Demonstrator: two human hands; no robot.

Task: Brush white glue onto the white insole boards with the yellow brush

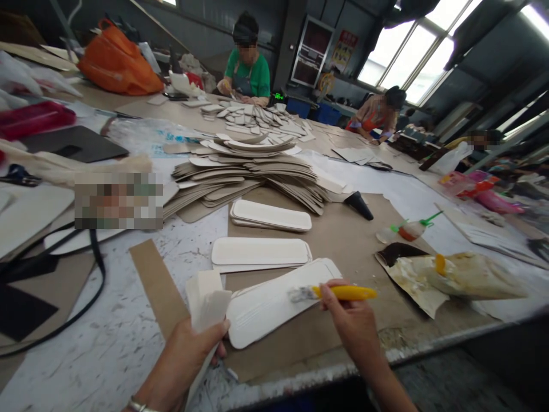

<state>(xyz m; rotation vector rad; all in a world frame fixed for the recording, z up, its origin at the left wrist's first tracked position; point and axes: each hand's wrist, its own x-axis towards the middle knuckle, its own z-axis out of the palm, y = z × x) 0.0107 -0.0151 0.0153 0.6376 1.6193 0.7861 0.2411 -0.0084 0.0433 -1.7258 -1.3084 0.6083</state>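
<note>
My right hand (354, 317) grips a yellow-handled brush (347, 292), its whitish bristles against the face of a long white panel with rounded corners (266, 309). That panel lies slantwise on brown paper with another panel under it. In my left hand (193, 349) is a bundle of white strips (209, 297), held upright at the panel's left end. Just beyond lie two more small stacks, a white panel (261, 252) and another white panel (272, 216), each resting on similar pieces.
Behind stands a large pile of panels (253, 171). A stained bag (467, 274), a glue bottle (414, 229) and a black cone (359, 205) lie to the right. A brown strip (156, 283) is at left. Co-workers (249, 68) work across the table.
</note>
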